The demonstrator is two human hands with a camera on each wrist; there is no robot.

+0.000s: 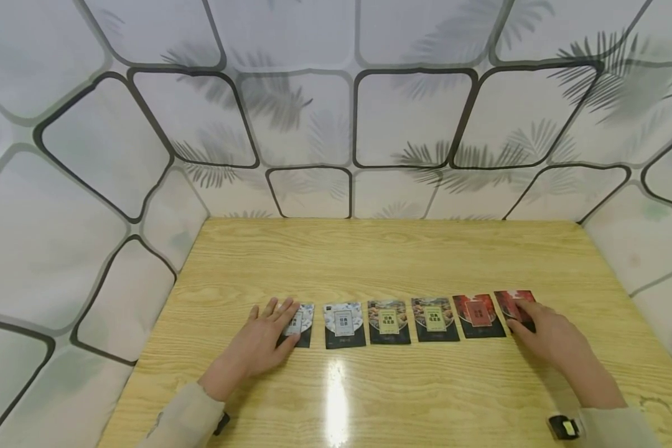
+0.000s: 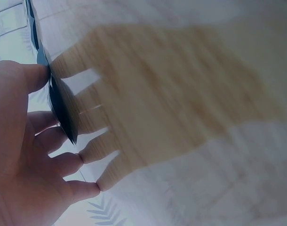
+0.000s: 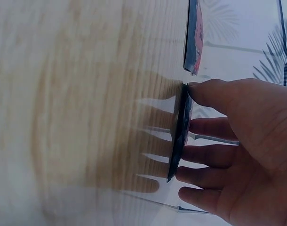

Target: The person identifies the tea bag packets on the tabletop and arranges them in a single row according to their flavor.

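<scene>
Flat tea sachets lie in a row across the wooden table. On the leftmost white-and-black sachet (image 1: 304,320) rests my left hand (image 1: 260,339), its fingers extended and partly covering it. A second white-and-black sachet (image 1: 344,325) lies just to the right. Two yellow-labelled sachets fill the middle, one left (image 1: 389,322) and one right (image 1: 435,319). A red-and-black sachet (image 1: 478,316) follows. At the right end, my right hand (image 1: 554,336) touches another red-and-black sachet (image 1: 512,302) with thumb and fingers, hiding much of its face. The right wrist view shows those fingers (image 3: 209,155) fairly straight along the sachet.
The wood-grain table (image 1: 392,255) meets a patterned fabric wall (image 1: 414,118) at the back, with similar walls on both sides. A bright light reflection lies below the second sachet. A dark wrist device (image 1: 564,427) sits by the right sleeve.
</scene>
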